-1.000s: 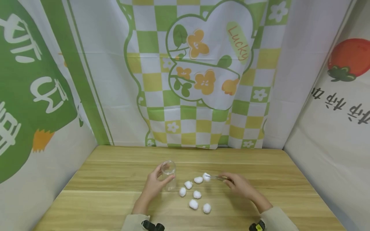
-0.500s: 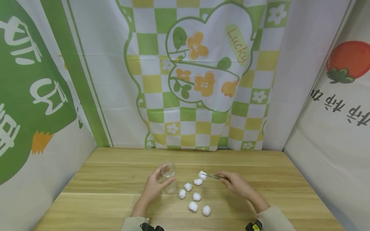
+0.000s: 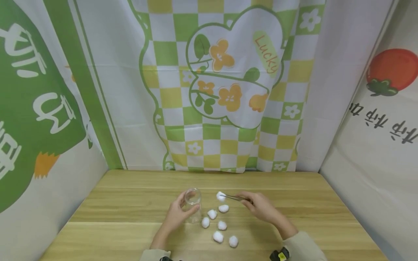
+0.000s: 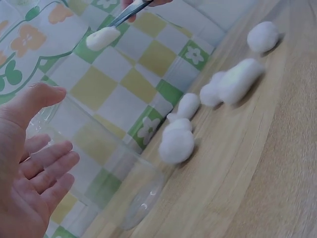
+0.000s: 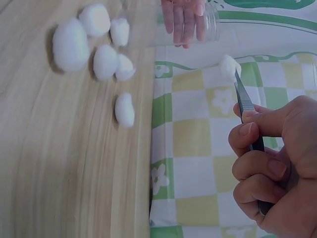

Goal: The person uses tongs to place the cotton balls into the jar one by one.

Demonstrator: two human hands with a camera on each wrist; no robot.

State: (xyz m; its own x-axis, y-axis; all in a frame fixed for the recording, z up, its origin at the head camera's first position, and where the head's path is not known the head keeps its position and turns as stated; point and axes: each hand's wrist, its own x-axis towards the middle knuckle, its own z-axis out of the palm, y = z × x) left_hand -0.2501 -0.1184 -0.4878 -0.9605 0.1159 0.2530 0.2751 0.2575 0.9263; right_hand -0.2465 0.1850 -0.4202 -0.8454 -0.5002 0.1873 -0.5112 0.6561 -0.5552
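Note:
My left hand (image 3: 177,214) holds a clear, open-topped jar (image 3: 195,216) upright on the table, thumb on one side and fingers on the other. In the left wrist view the jar (image 4: 124,173) looks empty. My right hand (image 3: 262,209) grips metal tweezers (image 5: 242,99), fingers curled round their handle. A white cotton ball (image 5: 228,68) is pinched in the tweezer tips, raised above the table. In the head view this held cotton ball (image 3: 221,196) hangs to the right of the jar's mouth. Several loose cotton balls (image 3: 222,225) lie between the two hands.
The wooden table (image 3: 137,203) ends at the back against a checked green and yellow cloth (image 3: 212,145). Printed cloth walls, the left one (image 3: 75,174) and the right one (image 3: 365,163), stand at the sides. The nearest loose cotton ball (image 3: 205,222) lies beside the jar.
My right hand has moved left with the tweezers and the cotton ball, bringing it nearer the jar's mouth. The left hand and jar stay almost in place; the head view has shifted slightly.

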